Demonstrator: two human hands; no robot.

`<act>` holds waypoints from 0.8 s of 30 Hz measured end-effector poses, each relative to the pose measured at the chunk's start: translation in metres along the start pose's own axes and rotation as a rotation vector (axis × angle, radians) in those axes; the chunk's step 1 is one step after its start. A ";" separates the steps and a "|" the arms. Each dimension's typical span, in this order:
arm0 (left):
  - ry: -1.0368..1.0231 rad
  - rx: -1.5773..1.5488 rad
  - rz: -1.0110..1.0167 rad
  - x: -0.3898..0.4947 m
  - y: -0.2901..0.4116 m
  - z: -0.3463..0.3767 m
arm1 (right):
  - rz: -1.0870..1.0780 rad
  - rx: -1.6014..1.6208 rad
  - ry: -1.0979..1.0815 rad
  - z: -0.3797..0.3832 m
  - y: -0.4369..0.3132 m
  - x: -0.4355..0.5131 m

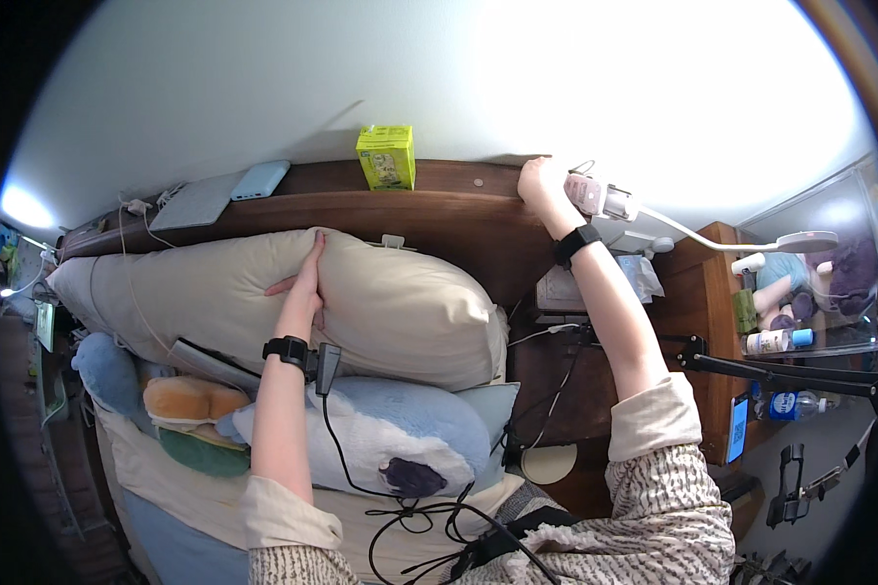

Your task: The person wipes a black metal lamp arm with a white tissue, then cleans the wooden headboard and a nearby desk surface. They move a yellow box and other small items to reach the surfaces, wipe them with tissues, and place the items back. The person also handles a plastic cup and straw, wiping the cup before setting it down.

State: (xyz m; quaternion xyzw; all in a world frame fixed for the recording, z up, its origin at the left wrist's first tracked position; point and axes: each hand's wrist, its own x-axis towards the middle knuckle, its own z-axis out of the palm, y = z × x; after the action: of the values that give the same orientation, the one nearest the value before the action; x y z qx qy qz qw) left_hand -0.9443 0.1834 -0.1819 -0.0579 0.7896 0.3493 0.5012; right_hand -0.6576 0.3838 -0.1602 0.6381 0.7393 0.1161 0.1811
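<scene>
My left hand [308, 281] rests on a long beige cushion [409, 292] that leans against the dark wooden headboard [453, 212]. Its thumb is spread from the fingers, and the palm presses a crease into the fabric. My right hand [541, 181] is at the headboard's top ledge by the wall, its fingers largely hidden. Just right of it a pink clamp [586, 194] sits at the base of a white gooseneck lamp [702, 240]. On the ledge, left of my right hand, stands a yellow-green carton [386, 159].
A light blue power bank [260, 180] and a grey flat pad [196, 203] lie along the ledge. Blue and white plush toys [409, 424] rest before the cushion. Black cables [417, 523] loop near my body. A black jointed arm [775, 369] crosses the right side, near a water bottle [793, 404].
</scene>
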 end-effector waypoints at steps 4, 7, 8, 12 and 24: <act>0.016 -0.004 0.012 -0.005 -0.001 0.000 | 0.048 0.015 -0.060 0.008 0.003 0.013; -0.003 -0.003 0.023 -0.006 -0.001 -0.001 | 0.076 -0.066 -0.066 0.008 -0.001 0.014; -0.021 0.007 0.029 -0.005 -0.001 -0.002 | 0.094 0.063 -0.076 0.007 -0.002 0.013; -0.052 0.008 0.049 0.007 -0.001 -0.001 | 0.292 0.162 -0.096 0.003 -0.009 0.012; -0.415 -0.034 0.191 0.071 -0.008 -0.011 | -0.145 0.966 0.398 0.032 0.037 -0.005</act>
State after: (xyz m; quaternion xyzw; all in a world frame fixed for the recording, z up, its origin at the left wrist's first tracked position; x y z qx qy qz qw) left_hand -0.9837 0.1896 -0.2420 0.0817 0.6656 0.4127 0.6164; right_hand -0.6105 0.3829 -0.1734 0.5617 0.7709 -0.1318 -0.2699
